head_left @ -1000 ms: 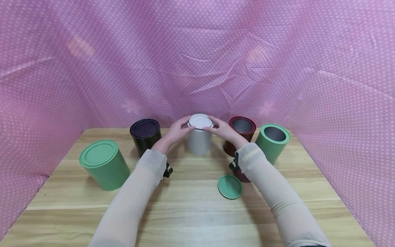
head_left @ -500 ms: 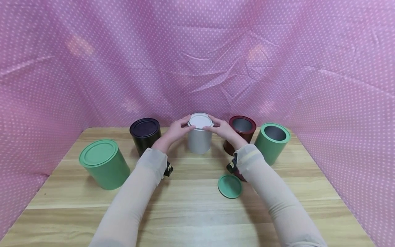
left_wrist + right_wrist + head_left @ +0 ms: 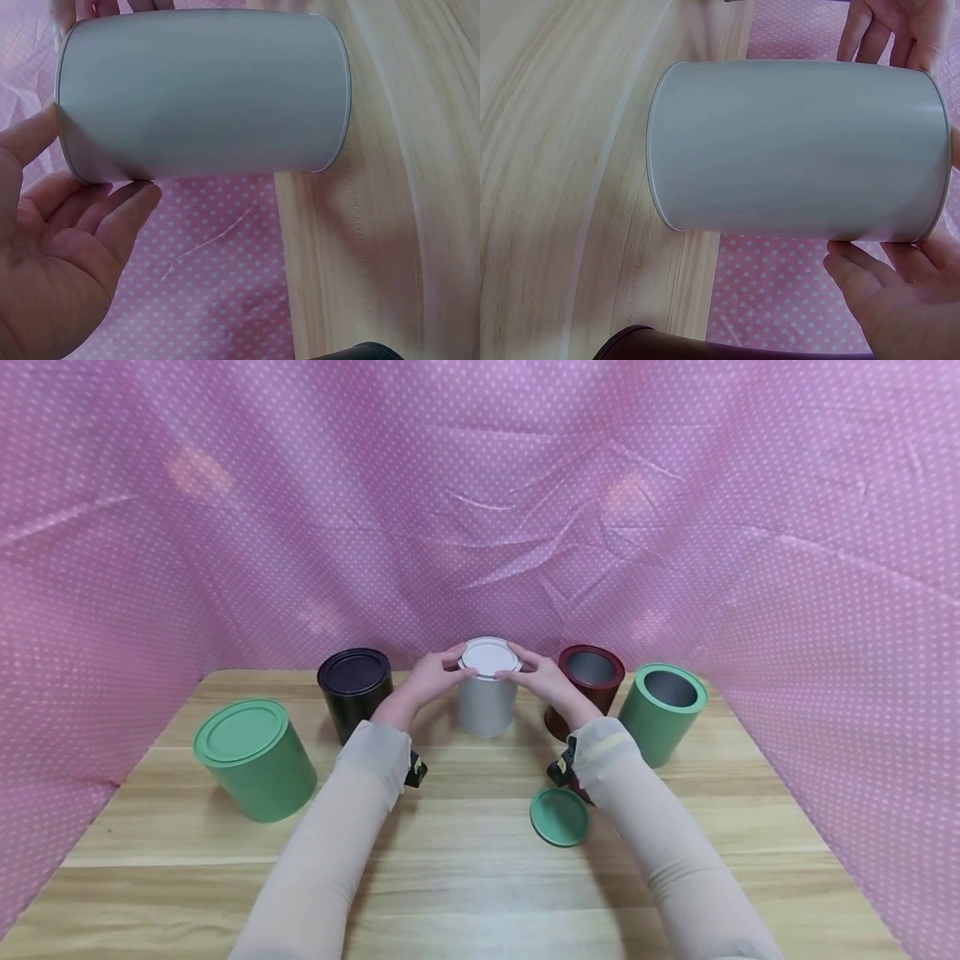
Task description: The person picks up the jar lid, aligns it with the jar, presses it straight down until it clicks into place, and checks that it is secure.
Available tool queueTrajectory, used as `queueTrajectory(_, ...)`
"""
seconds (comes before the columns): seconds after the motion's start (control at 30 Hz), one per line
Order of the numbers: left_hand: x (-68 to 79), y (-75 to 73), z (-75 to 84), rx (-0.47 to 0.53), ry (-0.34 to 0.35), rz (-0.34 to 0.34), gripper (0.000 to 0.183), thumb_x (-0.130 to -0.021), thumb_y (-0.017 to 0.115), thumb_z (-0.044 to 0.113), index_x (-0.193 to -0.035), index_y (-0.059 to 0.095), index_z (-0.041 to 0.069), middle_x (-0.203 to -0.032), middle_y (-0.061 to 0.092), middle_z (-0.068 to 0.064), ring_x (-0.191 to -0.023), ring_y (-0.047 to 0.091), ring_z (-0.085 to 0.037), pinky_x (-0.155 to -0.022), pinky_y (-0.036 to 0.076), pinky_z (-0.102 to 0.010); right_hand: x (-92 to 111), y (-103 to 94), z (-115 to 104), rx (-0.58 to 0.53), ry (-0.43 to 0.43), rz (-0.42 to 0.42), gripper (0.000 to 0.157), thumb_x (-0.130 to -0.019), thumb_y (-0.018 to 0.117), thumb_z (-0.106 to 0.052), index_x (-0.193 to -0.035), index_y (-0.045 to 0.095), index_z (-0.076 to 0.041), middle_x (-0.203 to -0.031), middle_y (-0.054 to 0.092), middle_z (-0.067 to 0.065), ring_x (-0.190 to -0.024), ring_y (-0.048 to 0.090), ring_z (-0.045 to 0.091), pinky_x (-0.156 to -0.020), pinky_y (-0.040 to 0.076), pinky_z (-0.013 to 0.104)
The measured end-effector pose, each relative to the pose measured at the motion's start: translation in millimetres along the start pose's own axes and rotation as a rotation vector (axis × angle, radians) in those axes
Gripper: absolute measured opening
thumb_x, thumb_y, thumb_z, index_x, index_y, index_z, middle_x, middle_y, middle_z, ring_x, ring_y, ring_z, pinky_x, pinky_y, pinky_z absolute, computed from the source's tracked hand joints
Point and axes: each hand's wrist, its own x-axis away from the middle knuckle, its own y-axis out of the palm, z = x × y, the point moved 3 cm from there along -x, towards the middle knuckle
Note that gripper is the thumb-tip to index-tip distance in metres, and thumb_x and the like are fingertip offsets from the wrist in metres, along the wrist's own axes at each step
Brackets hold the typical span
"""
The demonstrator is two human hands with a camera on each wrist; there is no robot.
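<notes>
A white can (image 3: pixel 486 708) stands upright near the back edge of the table, with a white lid (image 3: pixel 489 657) on top. My left hand (image 3: pixel 433 678) holds it from the left at the rim, thumb in front and fingers along the side. From the right, my right hand (image 3: pixel 547 682) grips the same rim in a mirrored way. In the left wrist view, the can's plain grey-white wall (image 3: pixel 202 94) lies between both hands. The right wrist view shows right-hand fingers (image 3: pixel 855 274) against the wall just below the rim.
Left of the hands stand a black lidded can (image 3: pixel 354 693) and a green lidded can (image 3: pixel 258 768). To the right are a dark red can (image 3: pixel 600 689) and a green can (image 3: pixel 660 718), both uncovered. A green lid (image 3: pixel 560 817) lies in front; a dark red piece (image 3: pixel 582 792) shows beside the right sleeve.
Both hands stay at the white can's rim. The dark line under the lid's front edge, seen one second ago, no longer shows. The head view has shifted slightly.
</notes>
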Motion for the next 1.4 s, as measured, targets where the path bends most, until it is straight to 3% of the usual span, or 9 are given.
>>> queueTrajectory(0.27,0.6,-2.9,-1.9,0.015,-0.007,0.006,0.067,-0.093,0.065,0.035,-0.149,0.037,0.012,-0.154,0.036,-0.009,-0.137,0.044,-0.028,-0.114,0.034,-0.038,3.3,2.4,-3.4,-0.024,0.043,-0.012,0.078,-0.084,0.071,-0.047,-0.151,0.033,-0.033,-0.154,0.037,0.011,-0.142,0.035,0.028,-0.116,0.029,0.049)
queueTrajectory(0.57,0.7,-7.7,2.9,-0.07,0.009,-0.008,0.065,-0.092,0.064,0.035,-0.147,0.039,0.01,-0.15,0.041,-0.011,-0.137,0.042,-0.029,-0.116,0.032,-0.039,2.7,3.3,-6.4,-0.034,0.043,-0.02,0.078,-0.085,0.071,-0.045,-0.151,0.033,-0.032,-0.155,0.036,0.01,-0.142,0.035,0.027,-0.116,0.029,0.049)
queueTrajectory(0.93,-1.8,-9.6,8.7,-0.158,-0.01,-0.021,0.065,-0.092,0.064,0.04,-0.147,0.041,0.014,-0.137,0.056,-0.017,-0.13,0.051,-0.031,-0.111,0.038,-0.042,3.2,-1.1,-9.6,0.023,0.013,-0.02,0.077,-0.087,0.069,-0.042,-0.152,0.032,-0.025,-0.152,0.04,0.014,-0.138,0.041,0.029,-0.114,0.033,0.047)
queueTrajectory(1.4,-2.0,-12.8,12.1,-0.155,-0.054,-0.066,0.067,-0.092,0.063,0.042,-0.147,0.04,0.013,-0.146,0.047,-0.013,-0.136,0.043,-0.031,-0.114,0.033,-0.044,-0.7,-2.6,-10.0,0.078,0.006,-0.018,0.076,-0.087,0.068,-0.041,-0.152,0.032,-0.023,-0.154,0.036,0.014,-0.139,0.04,0.031,-0.115,0.031,0.046)
